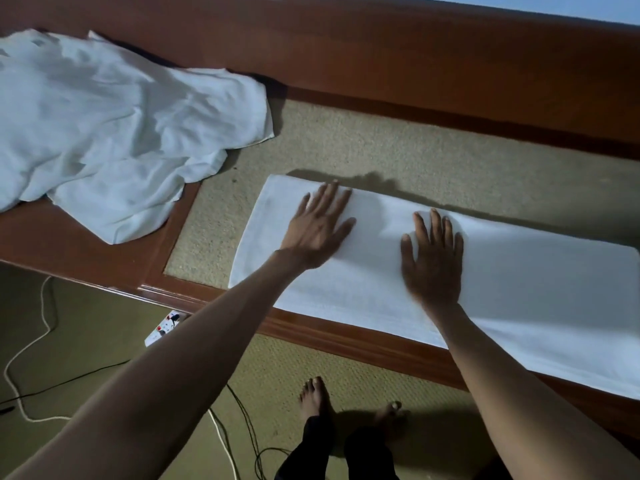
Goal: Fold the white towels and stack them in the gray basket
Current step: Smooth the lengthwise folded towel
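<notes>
Folded towel: flat along the near edge of the tabletop.
Left hand: fingers straight, spread, pressing its left end.
Right hand: fingers straight, flat on its middle.
Crumpled towels: far left corner.

Red-brown wooden table, olive carpet floor

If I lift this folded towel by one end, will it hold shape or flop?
Likely flops: the folded towel lies limp and flat under the left hand and right hand. Probably unfolds too; nothing holds its layers. The crumpled towels suggest soft cloth.
</notes>
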Motion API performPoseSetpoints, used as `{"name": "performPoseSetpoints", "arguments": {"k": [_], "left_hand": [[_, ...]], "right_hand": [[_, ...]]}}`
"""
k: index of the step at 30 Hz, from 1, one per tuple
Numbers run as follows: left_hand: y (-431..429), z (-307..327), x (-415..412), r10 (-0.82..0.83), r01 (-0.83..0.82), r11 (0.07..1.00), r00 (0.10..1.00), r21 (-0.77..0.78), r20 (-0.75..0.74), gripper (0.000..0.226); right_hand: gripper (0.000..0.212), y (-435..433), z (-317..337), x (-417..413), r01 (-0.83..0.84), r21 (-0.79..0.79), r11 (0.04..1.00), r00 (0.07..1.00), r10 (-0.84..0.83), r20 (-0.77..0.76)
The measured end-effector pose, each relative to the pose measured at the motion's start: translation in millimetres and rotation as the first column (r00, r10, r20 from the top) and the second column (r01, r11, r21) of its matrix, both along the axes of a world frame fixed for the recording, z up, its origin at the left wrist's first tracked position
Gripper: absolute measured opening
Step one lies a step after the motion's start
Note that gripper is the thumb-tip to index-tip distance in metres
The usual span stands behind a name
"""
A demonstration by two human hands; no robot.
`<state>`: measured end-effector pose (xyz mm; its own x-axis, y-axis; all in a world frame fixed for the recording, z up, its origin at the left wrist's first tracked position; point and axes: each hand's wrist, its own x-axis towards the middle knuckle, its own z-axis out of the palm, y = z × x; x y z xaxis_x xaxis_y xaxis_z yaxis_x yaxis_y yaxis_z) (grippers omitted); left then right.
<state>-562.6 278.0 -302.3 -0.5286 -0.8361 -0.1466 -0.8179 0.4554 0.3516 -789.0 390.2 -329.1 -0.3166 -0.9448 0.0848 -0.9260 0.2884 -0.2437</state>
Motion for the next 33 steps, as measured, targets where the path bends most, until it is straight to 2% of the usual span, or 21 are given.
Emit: {"name": "performPoseSetpoints", "arguments": {"k": [3, 8, 12, 15, 18, 21, 24, 28, 30, 33], "left_hand": [[-11.4, -12.5, 7.7, -0.057, 0.058, 0.998, 0.995, -0.006, 0.088, 0.067], [-31.1, -9.7, 43.4, 0.104, -0.096, 0.993, 0.987, -0.071, 0.119, 0.075], [-26.8, -6.8, 50.5, 0.280, -0.276, 0.960, 0.953, -0.050, 0.111, 0.081], [-11.4, -0.9, 55.1, 0.501, -0.501, 0.864, 0.865, 0.035, 0.011, 0.092], [4.2, 5.1, 64.4, 0.603, -0.602, 0.798, 0.797, 0.038, -0.031, 0.097], [4.0, 12.9, 71.2, 0.657, -0.651, 0.751, 0.754, 0.115, -0.019, 0.087], [-9.7, 27.4, 73.4, 0.707, -0.692, 0.673, 0.705, 0.261, 0.046, 0.077], [-22.0, 44.3, 75.4, 0.781, -0.654, 0.568, 0.620, 0.500, -0.076, 0.063], [-21.0, 60.6, 69.0, 0.786, -0.630, 0.552, 0.611, 0.546, -0.089, 0.058], [-12.4, 92.8, 48.2, 0.784, -0.586, 0.542, 0.610, 0.603, -0.112, 0.036]], "right_hand": [[0.057, -0.1, -1.4, 0.6, 0.005, 0.007, 1.000, 1.000, -0.005, -0.006], [0.059, -0.2, -1.6, 1.2, 0.013, 0.027, 1.000, 1.000, -0.013, 0.016], [0.058, 0.4, 1.2, 1.1, 0.005, 0.008, 1.000, 1.000, -0.005, 0.014], [0.058, 0.5, 3.1, 1.5, -0.002, -0.004, 1.000, 1.000, 0.002, 0.010], [0.057, -1.0, 4.1, 1.7, 0.005, -0.015, 1.000, 1.000, -0.005, 0.002], [0.057, -1.5, 4.2, 1.7, 0.005, -0.006, 1.000, 1.000, -0.005, -0.001], [0.057, -1.0, 0.7, 1.2, 0.004, 0.000, 1.000, 1.000, -0.004, -0.016], [0.059, -1.4, -3.8, -1.2, -0.005, 0.053, 0.999, 1.000, 0.006, -0.014], [0.062, -2.0, -2.4, -3.4, -0.040, 0.110, 0.993, 0.999, 0.040, 0.000], [0.063, 10.4, 5.1, -14.0, -0.145, 0.170, 0.975, 0.989, 0.136, 0.061]]}}
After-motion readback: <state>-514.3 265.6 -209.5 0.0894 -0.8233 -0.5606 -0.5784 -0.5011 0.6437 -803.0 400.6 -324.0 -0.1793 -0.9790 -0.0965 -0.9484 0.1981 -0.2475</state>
